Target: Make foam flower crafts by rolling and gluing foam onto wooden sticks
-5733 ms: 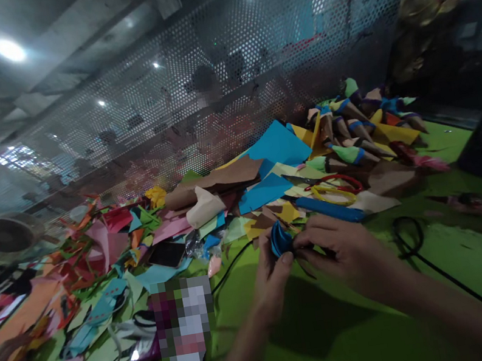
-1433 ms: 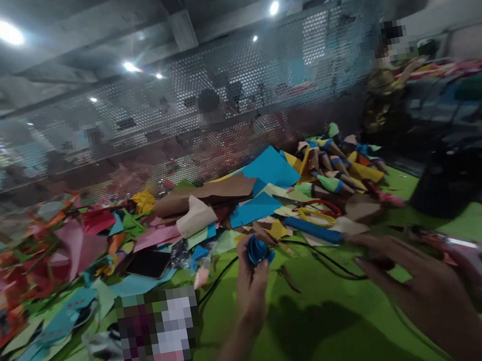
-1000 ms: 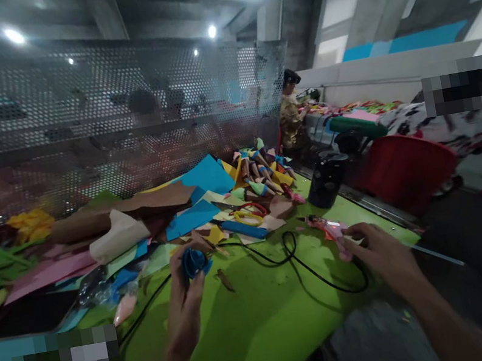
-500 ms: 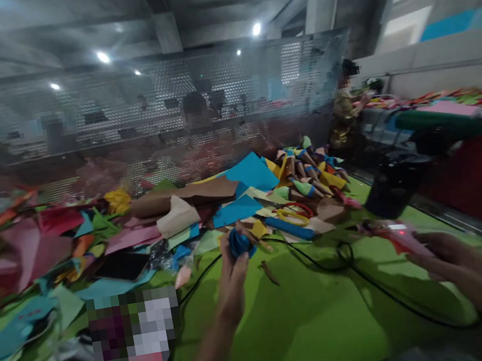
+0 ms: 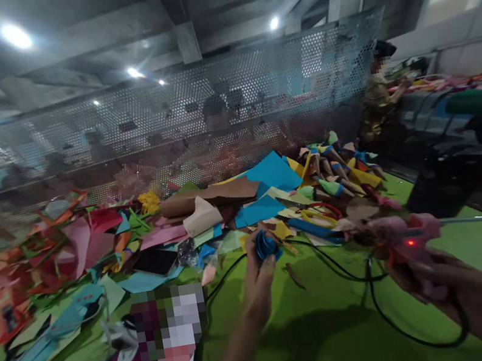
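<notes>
My left hand (image 5: 258,282) is raised over the green table (image 5: 332,338) and pinches a small rolled blue paper piece (image 5: 265,245) between its fingertips. My right hand (image 5: 428,278) is closed round the grip of a pink glue gun (image 5: 393,235) whose red light is lit. The gun's nozzle points left toward the blue piece, about a hand's width away from it. Its black cord (image 5: 384,317) loops across the table below.
A heap of coloured paper sheets and scraps (image 5: 209,210) covers the far half of the table, with paper cones (image 5: 335,165) at the right and a dark phone (image 5: 155,261) at the left. A perforated metal screen (image 5: 167,125) stands behind. A person (image 5: 378,99) works at the far right.
My right hand left the blue piece, reached right to the pink glue gun, gripped it and lifted it toward the middle. My left hand kept holding the blue piece up.
</notes>
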`<state>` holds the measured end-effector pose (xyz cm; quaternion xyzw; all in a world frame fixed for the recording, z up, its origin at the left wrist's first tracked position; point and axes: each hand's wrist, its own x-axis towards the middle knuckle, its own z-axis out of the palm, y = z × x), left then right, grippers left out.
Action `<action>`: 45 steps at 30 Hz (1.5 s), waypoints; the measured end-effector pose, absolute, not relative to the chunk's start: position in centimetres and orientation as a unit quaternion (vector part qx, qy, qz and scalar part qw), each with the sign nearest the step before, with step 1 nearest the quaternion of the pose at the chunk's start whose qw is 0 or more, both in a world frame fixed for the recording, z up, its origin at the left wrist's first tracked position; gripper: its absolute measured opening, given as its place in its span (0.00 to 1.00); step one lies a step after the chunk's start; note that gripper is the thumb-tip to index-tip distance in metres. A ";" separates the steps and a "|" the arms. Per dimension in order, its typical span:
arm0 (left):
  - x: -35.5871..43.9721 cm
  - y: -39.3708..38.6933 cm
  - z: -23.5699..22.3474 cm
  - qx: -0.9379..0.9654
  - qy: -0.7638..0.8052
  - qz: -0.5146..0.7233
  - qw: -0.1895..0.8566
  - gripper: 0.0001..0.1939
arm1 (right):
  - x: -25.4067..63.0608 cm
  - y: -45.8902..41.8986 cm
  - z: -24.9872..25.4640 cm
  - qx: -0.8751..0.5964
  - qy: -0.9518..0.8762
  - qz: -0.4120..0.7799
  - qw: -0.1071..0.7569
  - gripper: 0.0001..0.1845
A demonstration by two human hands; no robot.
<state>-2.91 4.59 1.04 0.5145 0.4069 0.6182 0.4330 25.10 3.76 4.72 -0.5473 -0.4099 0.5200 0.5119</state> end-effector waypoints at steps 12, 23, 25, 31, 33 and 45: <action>-2.9 5.0 0.4 0.537 0.429 0.594 0.418 0.24 | 20.9 4.5 6.2 -0.511 -0.613 0.453 0.398 0.25; -2.8 5.4 0.3 0.543 0.428 0.586 0.423 0.26 | 20.5 4.9 6.6 -0.471 -0.704 0.412 0.337 0.21; -2.8 5.3 0.2 0.544 0.429 0.582 0.427 0.26 | 20.4 5.0 6.6 -0.466 -0.712 0.408 0.332 0.23; -3.0 5.1 0.3 0.558 0.433 0.574 0.415 0.23 | 20.4 5.3 6.6 -0.472 -0.738 0.367 0.312 0.22; -3.0 5.1 0.2 0.558 0.432 0.575 0.415 0.23 | 20.3 5.3 6.6 -0.479 -0.746 0.349 0.305 0.21; -3.0 4.9 0.7 0.553 0.439 0.571 0.420 0.22 | 20.3 5.2 7.4 -0.463 -0.768 0.329 0.295 0.20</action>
